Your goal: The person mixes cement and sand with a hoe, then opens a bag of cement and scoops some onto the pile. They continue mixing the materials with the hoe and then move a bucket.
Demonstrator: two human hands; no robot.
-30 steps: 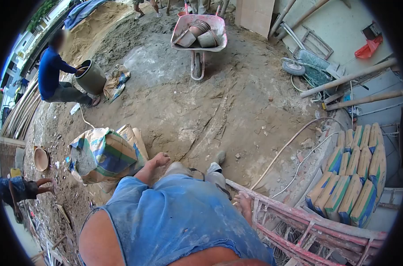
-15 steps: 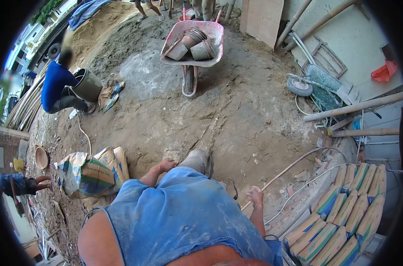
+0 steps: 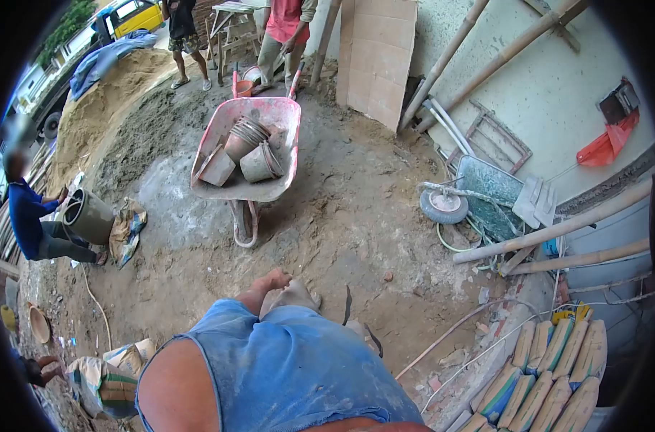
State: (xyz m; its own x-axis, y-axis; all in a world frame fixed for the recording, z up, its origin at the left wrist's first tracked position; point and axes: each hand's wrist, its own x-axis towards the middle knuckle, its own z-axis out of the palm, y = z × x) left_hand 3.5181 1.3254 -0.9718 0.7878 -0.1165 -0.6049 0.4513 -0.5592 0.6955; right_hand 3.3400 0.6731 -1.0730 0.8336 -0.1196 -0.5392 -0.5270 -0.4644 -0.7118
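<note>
My left hand (image 3: 275,279) reaches forward past the blue shirt, just beside my trouser leg (image 3: 293,297). It is small in view, and I cannot make out how its fingers are held or anything in them. My right hand is hidden behind my body or out of view. Ahead of me stands a pink-rimmed wheelbarrow (image 3: 283,169) with its wheel end facing me. Inside its tray lie a stack of dirty buckets (image 3: 246,137) and two more buckets (image 3: 261,163), tipped over.
At left, a person in blue (image 3: 26,216) is beside a large bucket (image 3: 91,217). Two people stand behind the wheelbarrow. A second wheelbarrow (image 3: 486,189) leans by the wall at right, near bamboo poles (image 3: 558,222). Stacked bags (image 3: 550,360) and a hose (image 3: 450,342) lie at lower right.
My view has tilted up and turned right, so the wheelbarrow appears larger, lower and further left. My right hand has left the view. The person in blue is more upright.
</note>
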